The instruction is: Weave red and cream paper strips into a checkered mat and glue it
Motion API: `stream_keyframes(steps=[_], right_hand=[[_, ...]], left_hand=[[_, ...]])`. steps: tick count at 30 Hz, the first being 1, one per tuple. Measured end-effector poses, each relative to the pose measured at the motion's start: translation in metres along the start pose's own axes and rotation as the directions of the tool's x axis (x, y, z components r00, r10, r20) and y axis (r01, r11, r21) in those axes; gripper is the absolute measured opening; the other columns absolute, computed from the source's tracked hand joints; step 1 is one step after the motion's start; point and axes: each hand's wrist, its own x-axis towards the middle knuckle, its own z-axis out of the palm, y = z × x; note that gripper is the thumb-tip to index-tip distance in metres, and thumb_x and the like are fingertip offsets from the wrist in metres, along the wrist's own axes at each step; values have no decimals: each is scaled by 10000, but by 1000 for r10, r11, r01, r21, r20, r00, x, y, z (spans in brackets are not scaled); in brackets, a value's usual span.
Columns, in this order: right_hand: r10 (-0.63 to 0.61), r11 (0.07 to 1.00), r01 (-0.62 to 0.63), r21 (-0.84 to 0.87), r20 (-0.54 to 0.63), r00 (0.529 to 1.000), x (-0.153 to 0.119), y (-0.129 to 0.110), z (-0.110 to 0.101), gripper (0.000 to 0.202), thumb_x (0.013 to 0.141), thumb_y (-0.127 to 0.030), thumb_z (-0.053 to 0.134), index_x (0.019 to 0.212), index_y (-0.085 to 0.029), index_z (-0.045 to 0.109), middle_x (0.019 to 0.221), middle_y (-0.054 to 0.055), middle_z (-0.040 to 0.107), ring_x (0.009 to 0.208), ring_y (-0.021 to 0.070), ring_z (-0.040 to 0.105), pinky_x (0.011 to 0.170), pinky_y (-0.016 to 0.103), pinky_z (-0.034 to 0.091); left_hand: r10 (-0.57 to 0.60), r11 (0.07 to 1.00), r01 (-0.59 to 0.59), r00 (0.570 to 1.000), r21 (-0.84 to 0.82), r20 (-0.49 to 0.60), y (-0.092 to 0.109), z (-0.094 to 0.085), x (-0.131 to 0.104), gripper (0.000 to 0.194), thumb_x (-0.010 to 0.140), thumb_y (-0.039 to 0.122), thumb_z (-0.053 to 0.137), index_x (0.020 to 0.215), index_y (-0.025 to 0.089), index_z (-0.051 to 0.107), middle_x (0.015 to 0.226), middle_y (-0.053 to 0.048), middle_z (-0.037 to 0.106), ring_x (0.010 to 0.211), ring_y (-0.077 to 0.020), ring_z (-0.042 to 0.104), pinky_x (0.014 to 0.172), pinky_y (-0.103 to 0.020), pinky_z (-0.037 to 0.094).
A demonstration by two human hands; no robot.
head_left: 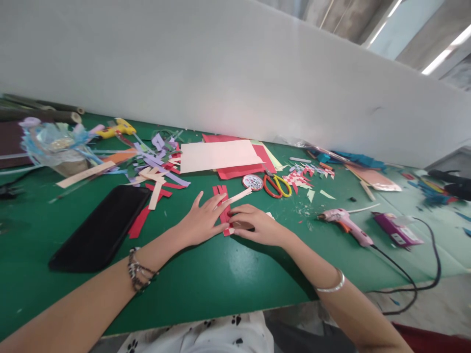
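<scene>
Several red paper strips (222,214) lie on the green table between my hands, with a small red-and-white checkered woven part (228,231) at their near end. My left hand (200,220) presses on their left side, thumb by the woven part. One pale paper strip (240,197) slants up and right from its fingertips across the red ones. From the right, my right hand (259,226) curls its fingers and thumb at the right edge of the woven part. Its fingertips partly cover the paper there.
Scissors (277,185) and a round pin case (252,182) lie just beyond my hands. Pale and red sheets (221,155) are behind. A black tray-like object (100,228) and paper scraps (156,162) are left. A pink glue gun (348,225) with a cord sits right.
</scene>
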Motion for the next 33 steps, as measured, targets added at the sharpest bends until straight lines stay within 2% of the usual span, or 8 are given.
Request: stream_keyframes(steps=[5, 8, 12, 15, 19, 23, 27, 33], right_hand=[[-3, 1000, 3, 4, 0, 1000, 0, 1, 0, 237, 849, -312, 512, 1032, -188, 596, 1113, 89, 579, 1032, 188, 519, 906, 344, 419], [2, 1000, -2, 27, -3, 1000, 0, 0, -1, 240, 844, -297, 520, 1043, -185, 594, 1124, 90, 574, 1036, 183, 516, 908, 336, 419], [28, 994, -26, 105, -9, 1000, -1, -1, -1, 210, 837, -284, 532, 1012, -194, 605, 1112, 84, 569, 1033, 180, 519, 915, 340, 419], [94, 977, -68, 203, -123, 988, 0, 2, -2, 171, 857, -254, 486, 949, -183, 611, 1047, 80, 566, 976, 159, 544, 879, 320, 440], [245, 952, -177, 252, -272, 931, 12, 13, -8, 164, 860, -214, 439, 906, -175, 592, 930, 59, 593, 894, 149, 559, 791, 308, 466], [301, 947, -265, 182, -210, 930, 42, 29, -14, 225, 828, -165, 462, 1028, -147, 564, 1010, 82, 603, 901, 150, 564, 750, 293, 468], [214, 974, -216, -61, -45, 976, 75, 44, -14, 336, 826, -124, 454, 1156, -134, 519, 1200, 113, 527, 1121, 183, 469, 920, 340, 380], [221, 966, -204, -160, 94, 971, 96, 47, -4, 357, 756, -164, 564, 1112, -137, 559, 1075, 123, 558, 1022, 266, 490, 838, 426, 354]], left_hand=[[-18, 999, 20, 999, -31, 49, 0, -9, 0, 554, 931, 483, 238, 1402, 193, 208, 1463, -124, 221, 1325, -249, 234, 1060, -549, 39], [2, 997, -2, 1000, -75, 6, -2, -19, -4, 487, 951, 421, 194, 1400, 233, 203, 1475, -81, 195, 1331, -224, 217, 1073, -508, 106], [62, 993, -70, 995, -98, -77, -1, -30, -15, 471, 940, 444, 231, 1331, 220, 368, 1400, -88, 335, 1275, -239, 310, 1050, -427, 244], [193, 977, -196, 980, -87, -50, 2, -32, -23, 432, 946, 413, 251, 1279, 230, 455, 1346, -80, 416, 1212, -228, 395, 1017, -372, 305], [251, 968, -250, 967, -37, 47, 7, -27, -27, 416, 953, 395, 260, 1320, 264, 406, 1415, -42, 349, 1279, -211, 324, 1068, -397, 198], [213, 976, -216, 965, -1, 152, 9, -21, -29, 467, 936, 458, 288, 1361, 271, 336, 1454, -45, 273, 1326, -221, 243, 1085, -458, 65], [187, 981, -193, 959, 8, 214, 10, -18, -31, 505, 924, 506, 282, 1379, 286, 292, 1468, -56, 220, 1348, -226, 180, 1076, -487, 16], [183, 982, -190, 958, 13, 219, 11, -18, -32, 531, 920, 528, 264, 1387, 276, 278, 1472, -56, 202, 1348, -232, 177, 1077, -481, 5]])
